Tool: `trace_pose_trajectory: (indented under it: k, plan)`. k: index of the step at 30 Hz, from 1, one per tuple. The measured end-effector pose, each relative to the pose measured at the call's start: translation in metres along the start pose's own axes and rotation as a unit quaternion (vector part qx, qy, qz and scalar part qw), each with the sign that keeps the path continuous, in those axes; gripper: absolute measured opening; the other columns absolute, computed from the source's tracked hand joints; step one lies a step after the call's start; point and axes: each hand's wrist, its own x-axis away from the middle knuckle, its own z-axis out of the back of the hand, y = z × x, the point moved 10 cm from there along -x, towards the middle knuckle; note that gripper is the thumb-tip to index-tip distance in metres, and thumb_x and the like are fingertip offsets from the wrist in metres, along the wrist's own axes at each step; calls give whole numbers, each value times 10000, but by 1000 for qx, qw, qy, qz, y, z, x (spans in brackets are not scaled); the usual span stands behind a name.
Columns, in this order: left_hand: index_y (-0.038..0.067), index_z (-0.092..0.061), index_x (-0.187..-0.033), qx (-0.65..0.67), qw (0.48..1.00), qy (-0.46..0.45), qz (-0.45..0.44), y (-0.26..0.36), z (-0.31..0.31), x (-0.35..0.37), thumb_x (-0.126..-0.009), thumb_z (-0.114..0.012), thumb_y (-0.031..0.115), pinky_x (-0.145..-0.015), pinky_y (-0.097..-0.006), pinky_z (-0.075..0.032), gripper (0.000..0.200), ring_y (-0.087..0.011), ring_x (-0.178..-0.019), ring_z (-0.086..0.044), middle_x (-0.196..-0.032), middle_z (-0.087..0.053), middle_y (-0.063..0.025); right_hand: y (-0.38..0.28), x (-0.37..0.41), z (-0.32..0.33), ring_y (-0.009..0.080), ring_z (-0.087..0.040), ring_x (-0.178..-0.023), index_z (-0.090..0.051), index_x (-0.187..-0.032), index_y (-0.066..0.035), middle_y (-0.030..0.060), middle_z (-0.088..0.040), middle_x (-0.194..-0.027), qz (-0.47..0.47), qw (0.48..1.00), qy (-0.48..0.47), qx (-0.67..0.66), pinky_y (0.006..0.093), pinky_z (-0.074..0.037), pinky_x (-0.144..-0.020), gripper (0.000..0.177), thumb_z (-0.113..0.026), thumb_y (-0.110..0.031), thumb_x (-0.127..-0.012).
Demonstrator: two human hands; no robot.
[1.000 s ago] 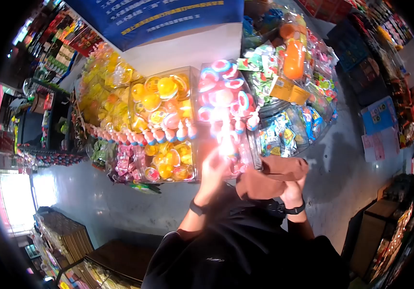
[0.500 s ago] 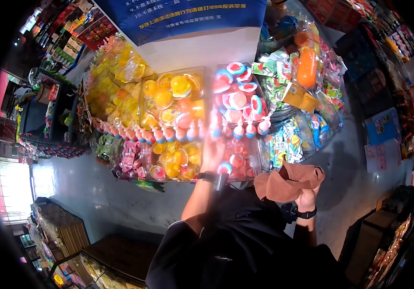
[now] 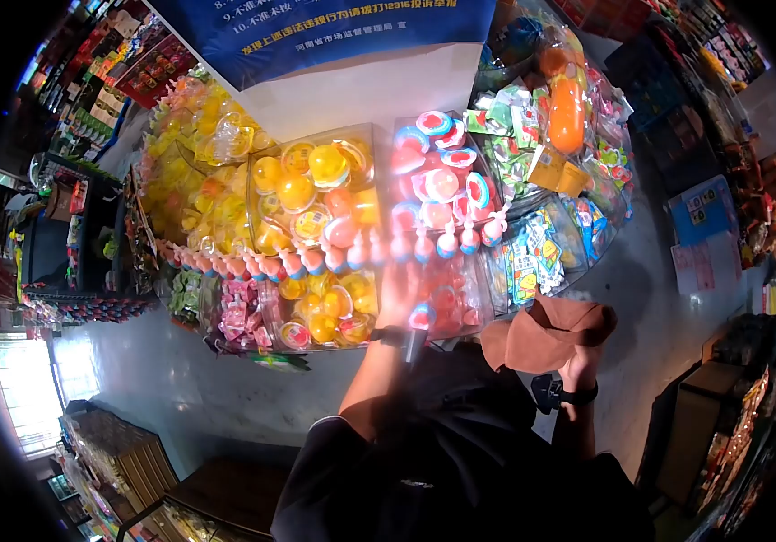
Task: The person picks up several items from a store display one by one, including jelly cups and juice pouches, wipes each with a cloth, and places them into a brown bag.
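The clear plastic display (image 3: 352,347)'s front edge could snag the floppy brown fabric pouch (image 3: 546,339) gripped beside it by the right hand (image 3: 579,369), while the left hand (image 3: 397,296), open or closed unclear in glare, could bump the adjacent small pink-and-blue figures (image 3: 446,242).

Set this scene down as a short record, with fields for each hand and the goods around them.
Left hand: the left hand is at the row of small figures, blurred; grip unclear
Right hand: the right hand holds a brown cloth
Left of the pink and blue items: yellow round items
Upper right: orange item
Behind the display: blue sign
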Motion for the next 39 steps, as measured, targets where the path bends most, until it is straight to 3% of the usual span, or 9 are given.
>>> trace_pose_trajectory:
  k: [5,9,16,18,21,26,33,36,39]
  plan:
    - [47,-579,-999,20,998,0,58,-27,9,9,-939,-480,256,-664,-286,-504,238,-168,-788,-597,-912,-615,-75,-21,13,-33,205,-427,-1115,-355,-1246,-111,47,-420,-1155,-39,996,84,-15,362,-408,-961,645,-666,-13,-689]
    - [50,-598,-966,-267,962,-42,-42,-36,9,5,-918,-483,233,-657,-329,-498,221,-195,-770,-601,-888,-620,-94,-21,22,-34,206,-429,-1109,-352,-1249,-108,48,-420,-1155,-20,997,73,9,347,-402,-951,646,-658,-6,-690]
    - [55,-631,-910,-737,558,-210,-319,-128,-46,39,-883,-487,193,-644,-405,-486,201,-242,-738,-609,-845,-629,-127,-21,41,-28,206,-436,-1102,-332,-1296,-105,54,-423,-1164,11,995,97,25,338,-404,-944,664,-643,-51,-713]
    - [56,-640,-893,-737,543,-229,-330,-143,-59,47,-872,-488,182,-641,-427,-483,198,-256,-729,-611,-832,-632,-137,-24,46,-24,209,-436,-1106,-328,-1305,-112,55,-422,-1177,21,992,114,49,346,-406,-946,666,-642,-69,-720]
    - [57,-634,-970,-631,669,-308,-244,-147,-66,49,-880,-475,205,-660,-457,-483,236,-287,-769,-630,-906,-645,-154,-25,52,-18,213,-435,-1116,-324,-1309,-124,53,-422,-1194,12,990,126,63,361,-405,-956,633,-640,-111,-761]
    - [119,-602,-1071,-611,701,-357,-86,-130,-70,57,-874,-481,217,-716,-466,-492,251,-325,-877,-630,-983,-641,-156,-39,59,-17,206,-455,-1082,-329,-1312,-154,47,-435,-1171,40,988,133,74,369,-414,-946,587,-647,-174,-819]
    - [139,-544,-1163,-665,642,-349,-154,-120,-70,54,-850,-525,251,-758,-442,-499,333,-347,-990,-592,-1132,-574,-152,-38,48,-9,186,-448,-1125,-355,-1295,-126,42,-439,-1201,55,993,81,69,364,-401,-969,513,-623,-169,-859]
    - [70,-471,-1255,-582,746,-316,-75,-30,-95,58,-687,-725,267,-755,-438,-477,653,-340,-934,-579,-1109,-552,-192,-43,35,-12,177,-459,-1124,-366,-1282,-100,42,-456,-1194,67,996,51,39,354,-412,-958,450,-580,-118,-886]
    - [91,-528,-1182,-503,815,-266,-108,56,-116,65,-734,-674,281,-806,-440,-488,508,-368,-1005,-567,-1146,-552,-175,3,19,29,191,-468,-1140,-367,-1282,-95,54,-462,-1211,-56,994,88,-21,365,-409,-971,418,-538,-82,-901]
